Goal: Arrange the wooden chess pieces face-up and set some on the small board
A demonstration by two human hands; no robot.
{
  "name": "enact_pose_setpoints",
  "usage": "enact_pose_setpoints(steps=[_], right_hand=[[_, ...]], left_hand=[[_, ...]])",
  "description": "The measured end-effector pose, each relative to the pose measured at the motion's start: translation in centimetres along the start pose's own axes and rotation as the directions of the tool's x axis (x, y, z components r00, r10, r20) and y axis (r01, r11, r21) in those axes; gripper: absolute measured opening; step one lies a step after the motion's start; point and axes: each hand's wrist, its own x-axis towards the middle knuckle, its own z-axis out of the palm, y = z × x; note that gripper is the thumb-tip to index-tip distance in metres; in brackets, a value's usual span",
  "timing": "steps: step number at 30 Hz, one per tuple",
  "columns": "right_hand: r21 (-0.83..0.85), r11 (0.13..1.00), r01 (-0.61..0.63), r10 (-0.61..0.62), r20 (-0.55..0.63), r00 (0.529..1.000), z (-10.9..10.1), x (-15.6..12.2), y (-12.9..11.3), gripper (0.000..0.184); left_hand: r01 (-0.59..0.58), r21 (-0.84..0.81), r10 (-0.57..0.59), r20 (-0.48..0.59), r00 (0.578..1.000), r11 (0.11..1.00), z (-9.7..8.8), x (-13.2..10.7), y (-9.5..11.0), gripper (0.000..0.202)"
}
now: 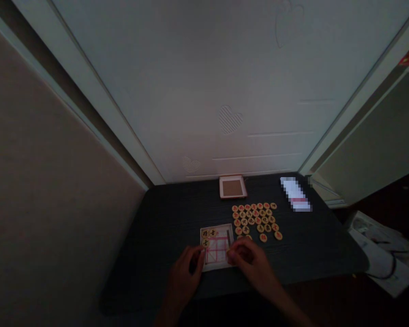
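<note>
A small square box [216,246] with a red grid lining lies near the front of a dark table [163,227]. Three round wooden chess pieces [208,234] sit in its far left corner. My left hand [184,274] rests at the box's left edge with its fingers curled against the rim. My right hand [250,259] is at the box's right edge, fingers bent and pressed together; what they hold is hidden. Right of the box lies a cluster of several loose round pieces [256,220] with red and black marks.
A square box lid [232,187] lies at the table's far edge against a white wall panel. A blurred white packet [296,194] lies at the far right. Off the table's right corner, on the floor, is a white bag with cables [381,252].
</note>
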Motion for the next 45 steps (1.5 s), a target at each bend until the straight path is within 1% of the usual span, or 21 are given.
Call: enact_pose_setpoints(steps=[4, 7, 9, 11, 15, 19, 23, 27, 29, 33, 38, 45], right_hand=[[-0.065, 0.996, 0.057, -0.054, 0.049, 0.997, 1.2, 1.1, 0.4, 0.015], [-0.186, 0.974, 0.127, -0.116, 0.068, 0.991, 2.3, 2.1, 0.7, 0.008], [-0.274, 0.946, 0.175, -0.159, 0.077, 0.984, 3.1, 2.7, 0.7, 0.01], [-0.343, 0.919, 0.196, -0.177, 0.087, 0.98, 3.8, 3.1, 0.7, 0.012], [-0.454, 0.875, 0.169, -0.128, 0.12, 0.985, 4.7, 3.8, 0.9, 0.007], [-0.519, 0.846, 0.123, -0.056, 0.144, 0.988, 5.0, 4.0, 1.3, 0.006], [-0.61, 0.782, 0.125, -0.064, 0.121, 0.991, 5.3, 4.0, 1.4, 0.006], [-0.695, 0.708, 0.127, -0.086, 0.094, 0.992, 5.7, 3.9, 1.5, 0.007], [-0.718, 0.684, 0.124, -0.09, 0.086, 0.992, 5.8, 3.8, 1.7, 0.007], [-0.719, 0.676, 0.164, -0.12, 0.112, 0.986, 5.6, 3.5, 2.0, 0.008], [-0.709, 0.669, 0.221, -0.16, 0.153, 0.975, 5.5, 3.2, 1.9, 0.014], [-0.705, 0.673, 0.223, -0.147, 0.168, 0.975, 5.8, 3.2, 2.2, 0.015]], left_hand=[[-0.047, 0.006, 0.047, -0.032, 0.998, 0.999, 0.5, -0.2, -0.4, 0.023], [-0.051, 0.007, 0.051, -0.041, 0.998, 0.999, 0.5, -0.1, -0.5, 0.021], [-0.056, 0.011, 0.056, -0.037, 0.998, 0.998, 0.5, -0.1, -0.5, 0.019], [-0.064, 0.012, 0.064, -0.031, 0.997, 0.998, 0.6, -0.1, -0.6, 0.019], [-0.066, 0.005, 0.066, -0.017, 0.998, 0.998, 0.7, -0.2, -0.7, 0.019], [-0.048, -0.001, 0.048, 0.003, 0.999, 0.999, 0.7, -0.2, -0.8, 0.017], [-0.036, 0.011, 0.036, -0.002, 0.999, 0.999, 0.7, -0.2, -0.7, 0.017], [-0.069, 0.017, 0.069, -0.015, 0.998, 0.997, 0.7, -0.1, -0.6, 0.017], [-0.087, 0.02, 0.087, -0.031, 0.996, 0.996, 0.7, -0.1, -0.7, 0.017], [-0.104, 0.034, 0.106, -0.045, 0.993, 0.994, 0.8, -0.2, -0.8, 0.018], [-0.1, 0.039, 0.102, -0.028, 0.994, 0.994, 0.7, -0.1, -0.6, 0.018], [-0.093, 0.017, 0.093, -0.037, 0.995, 0.996, 0.5, 0.0, -0.4, 0.02]])
